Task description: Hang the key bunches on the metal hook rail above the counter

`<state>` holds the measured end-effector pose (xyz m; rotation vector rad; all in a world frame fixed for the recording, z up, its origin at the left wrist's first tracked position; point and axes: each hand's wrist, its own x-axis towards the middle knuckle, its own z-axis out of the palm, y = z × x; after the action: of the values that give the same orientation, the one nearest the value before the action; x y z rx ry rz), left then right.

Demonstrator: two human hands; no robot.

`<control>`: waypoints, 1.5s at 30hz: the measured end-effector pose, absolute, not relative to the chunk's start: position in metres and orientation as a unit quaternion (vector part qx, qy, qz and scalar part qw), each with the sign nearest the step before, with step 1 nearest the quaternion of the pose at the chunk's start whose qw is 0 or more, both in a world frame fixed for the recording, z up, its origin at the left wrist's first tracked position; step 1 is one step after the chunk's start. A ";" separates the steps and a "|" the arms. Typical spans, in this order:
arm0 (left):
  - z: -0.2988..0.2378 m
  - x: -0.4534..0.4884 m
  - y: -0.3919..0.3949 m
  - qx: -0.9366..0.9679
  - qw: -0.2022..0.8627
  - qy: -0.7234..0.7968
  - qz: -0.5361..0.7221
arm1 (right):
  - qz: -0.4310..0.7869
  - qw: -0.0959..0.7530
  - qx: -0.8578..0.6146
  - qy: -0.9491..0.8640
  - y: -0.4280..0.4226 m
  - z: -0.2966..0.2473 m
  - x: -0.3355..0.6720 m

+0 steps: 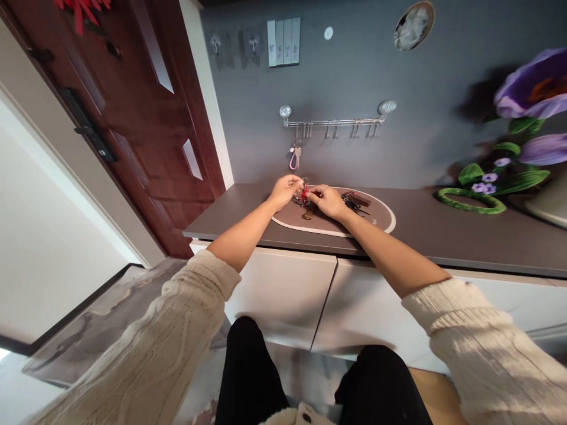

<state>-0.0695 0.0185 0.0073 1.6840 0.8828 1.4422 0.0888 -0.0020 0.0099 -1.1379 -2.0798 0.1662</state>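
Note:
Above an oval brown mat [328,226] on the counter, both my hands are at a bunch of keys [304,195] with a metal ring and red cord. My left hand [286,192] pinches it near the ring at the top. The fingers of my right hand [328,200] are closed on the red part just beside. A brass-coloured piece [308,213] shows below my fingers, close to the mat. To the right of my right hand, more keys [354,202] lie in a dark pile on the mat. My fingers partly hide the held bunch.
A clear hook rail [334,123] is fixed to the grey wall, with a key and pink strap [295,156] hanging at its left. Purple flowers with a green ring base [472,200] stand at the right. A dark red door [146,118] is on the left.

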 end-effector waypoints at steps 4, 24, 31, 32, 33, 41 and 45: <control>0.010 -0.069 0.015 0.648 0.391 0.327 0.567 | 0.081 0.369 -0.443 -0.813 0.001 0.007 0.089; 0.014 -0.074 0.022 0.576 0.414 0.349 0.612 | 0.233 0.542 -0.393 -0.705 0.018 0.006 0.091; 0.012 -0.072 0.019 0.588 0.446 0.334 0.586 | 0.283 0.595 -0.385 -0.646 0.011 0.020 0.090; 0.011 -0.071 0.019 0.593 0.452 0.329 0.580 | 0.288 0.598 -0.385 -0.641 0.010 0.022 0.090; 0.011 -0.070 0.018 0.597 0.458 0.324 0.573 | 0.294 0.601 -0.383 -0.637 0.010 0.023 0.090; 0.011 -0.065 0.015 0.605 0.486 0.325 0.541 | 0.306 0.609 -0.354 -0.641 0.016 0.038 0.085; 0.010 -0.064 0.016 0.617 0.477 0.323 0.536 | 0.294 0.605 -0.347 -0.654 0.019 0.047 0.081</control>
<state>-0.0639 0.0165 0.0097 1.5063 0.7886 1.3101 0.0812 0.0194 0.0470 -0.8016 -1.5125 0.6795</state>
